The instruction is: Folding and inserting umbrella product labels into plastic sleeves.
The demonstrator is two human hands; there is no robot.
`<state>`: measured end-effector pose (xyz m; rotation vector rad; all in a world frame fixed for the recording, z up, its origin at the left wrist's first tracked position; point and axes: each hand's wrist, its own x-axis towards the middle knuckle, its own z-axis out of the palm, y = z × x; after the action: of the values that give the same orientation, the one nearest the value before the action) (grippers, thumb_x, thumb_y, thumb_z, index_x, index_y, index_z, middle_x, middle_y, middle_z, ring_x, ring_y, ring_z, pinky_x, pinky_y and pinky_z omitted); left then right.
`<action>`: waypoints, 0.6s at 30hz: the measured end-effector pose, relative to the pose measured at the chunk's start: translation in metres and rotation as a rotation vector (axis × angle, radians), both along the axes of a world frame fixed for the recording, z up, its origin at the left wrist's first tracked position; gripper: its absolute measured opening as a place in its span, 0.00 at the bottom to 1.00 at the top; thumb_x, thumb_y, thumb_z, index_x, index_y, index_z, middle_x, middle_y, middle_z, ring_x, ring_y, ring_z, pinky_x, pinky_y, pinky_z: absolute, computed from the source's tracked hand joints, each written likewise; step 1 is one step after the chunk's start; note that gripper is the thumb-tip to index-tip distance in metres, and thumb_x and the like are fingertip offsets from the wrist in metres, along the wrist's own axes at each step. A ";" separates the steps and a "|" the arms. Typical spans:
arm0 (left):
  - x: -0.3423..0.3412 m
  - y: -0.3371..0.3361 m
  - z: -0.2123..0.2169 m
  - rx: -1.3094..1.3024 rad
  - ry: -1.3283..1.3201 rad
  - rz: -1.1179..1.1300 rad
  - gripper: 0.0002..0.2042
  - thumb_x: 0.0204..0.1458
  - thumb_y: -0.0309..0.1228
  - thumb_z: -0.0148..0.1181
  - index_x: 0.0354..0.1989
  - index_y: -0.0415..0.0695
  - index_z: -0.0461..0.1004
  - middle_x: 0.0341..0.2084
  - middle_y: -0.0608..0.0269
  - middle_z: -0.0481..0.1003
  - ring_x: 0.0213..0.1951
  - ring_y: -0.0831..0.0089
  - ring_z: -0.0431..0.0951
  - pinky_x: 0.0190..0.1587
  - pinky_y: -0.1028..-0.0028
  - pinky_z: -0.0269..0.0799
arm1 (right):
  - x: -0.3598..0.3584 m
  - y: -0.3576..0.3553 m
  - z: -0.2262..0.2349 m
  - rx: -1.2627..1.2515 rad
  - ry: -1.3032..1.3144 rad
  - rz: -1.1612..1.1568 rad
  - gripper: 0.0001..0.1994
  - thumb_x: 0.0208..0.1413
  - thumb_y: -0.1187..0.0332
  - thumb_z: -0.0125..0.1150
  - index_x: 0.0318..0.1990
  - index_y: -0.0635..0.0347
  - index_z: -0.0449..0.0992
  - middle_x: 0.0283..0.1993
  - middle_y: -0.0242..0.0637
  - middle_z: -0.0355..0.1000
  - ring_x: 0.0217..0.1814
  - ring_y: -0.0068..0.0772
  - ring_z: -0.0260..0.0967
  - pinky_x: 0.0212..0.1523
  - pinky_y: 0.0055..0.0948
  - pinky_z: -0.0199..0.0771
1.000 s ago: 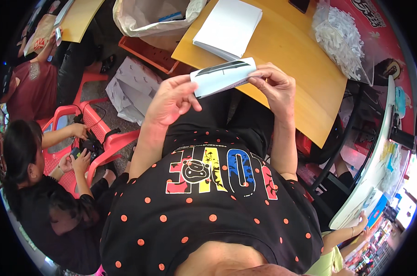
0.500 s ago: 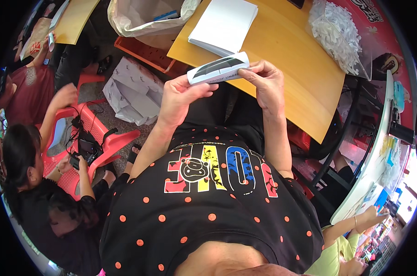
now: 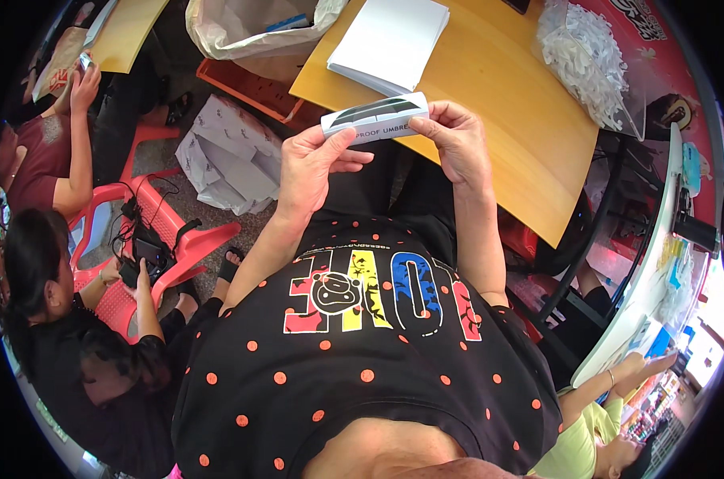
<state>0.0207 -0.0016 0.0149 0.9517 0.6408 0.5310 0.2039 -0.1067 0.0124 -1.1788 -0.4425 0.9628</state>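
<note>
The left hand (image 3: pixel 310 172) pinches the left end of a small box (image 3: pixel 375 118), thumb on the near face and fingers curled behind it. The right hand (image 3: pixel 456 144) grips the right end the same way, fingertips closed on the edge. There is one box, held level between the two hands just above the near edge of the wooden table (image 3: pixel 489 112). It is a long, narrow white carton with a dark curved shape printed along its upper half and a line of dark lettering below. On the table lie one stack of white sheets (image 3: pixel 390 40) and one clear bag of white pieces (image 3: pixel 589 56). Two red plastic chairs (image 3: pixel 162 231) stand to the left, where two other people sit.
</note>
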 end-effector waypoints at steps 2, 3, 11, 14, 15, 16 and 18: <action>0.000 0.000 -0.003 -0.014 -0.013 0.015 0.12 0.56 0.28 0.57 0.44 0.33 0.73 0.34 0.51 0.78 0.30 0.66 0.82 0.29 0.77 0.79 | 0.001 -0.002 -0.006 0.027 0.011 0.028 0.06 0.46 0.77 0.68 0.30 0.64 0.76 0.28 0.31 0.73 0.29 0.20 0.69 0.38 0.21 0.71; 0.000 0.000 -0.004 -0.020 -0.018 0.027 0.12 0.56 0.28 0.56 0.45 0.32 0.73 0.35 0.51 0.78 0.31 0.66 0.82 0.30 0.77 0.80 | 0.001 -0.002 -0.008 0.032 0.024 0.029 0.06 0.46 0.77 0.68 0.30 0.64 0.76 0.28 0.31 0.73 0.30 0.20 0.69 0.38 0.21 0.71; 0.003 -0.003 -0.003 -0.211 -0.139 0.050 0.13 0.57 0.30 0.55 0.45 0.32 0.72 0.36 0.50 0.77 0.36 0.66 0.81 0.33 0.76 0.81 | 0.001 -0.005 -0.015 0.028 0.065 0.040 0.05 0.46 0.76 0.68 0.30 0.63 0.76 0.28 0.31 0.74 0.31 0.19 0.69 0.39 0.21 0.70; 0.004 -0.003 -0.004 -0.152 -0.143 0.037 0.13 0.58 0.31 0.54 0.45 0.32 0.72 0.36 0.50 0.78 0.36 0.66 0.81 0.35 0.75 0.80 | 0.001 -0.005 -0.013 0.005 0.087 0.027 0.05 0.47 0.76 0.68 0.31 0.63 0.76 0.29 0.31 0.75 0.31 0.19 0.70 0.40 0.21 0.70; 0.004 -0.004 -0.005 -0.122 -0.142 0.034 0.13 0.58 0.31 0.54 0.44 0.32 0.73 0.36 0.50 0.78 0.36 0.66 0.81 0.36 0.75 0.80 | 0.000 -0.005 -0.012 0.004 0.089 0.034 0.05 0.47 0.76 0.68 0.31 0.63 0.76 0.30 0.31 0.75 0.32 0.19 0.70 0.40 0.21 0.70; 0.003 -0.003 -0.005 -0.107 -0.133 0.037 0.13 0.58 0.31 0.54 0.43 0.32 0.73 0.36 0.50 0.78 0.36 0.66 0.81 0.37 0.74 0.80 | -0.001 -0.005 -0.012 0.003 0.090 0.039 0.06 0.47 0.76 0.68 0.31 0.63 0.77 0.30 0.32 0.75 0.32 0.20 0.70 0.40 0.21 0.71; 0.002 -0.002 -0.005 -0.080 -0.114 0.038 0.13 0.59 0.31 0.53 0.42 0.32 0.74 0.35 0.50 0.78 0.35 0.66 0.81 0.39 0.73 0.79 | -0.002 -0.005 -0.012 0.000 0.086 0.044 0.06 0.47 0.76 0.67 0.32 0.64 0.77 0.31 0.32 0.76 0.32 0.20 0.71 0.41 0.21 0.71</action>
<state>0.0225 -0.0037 0.0102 0.8295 0.5741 0.5857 0.2016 -0.1115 0.0000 -1.1272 -0.4013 1.0470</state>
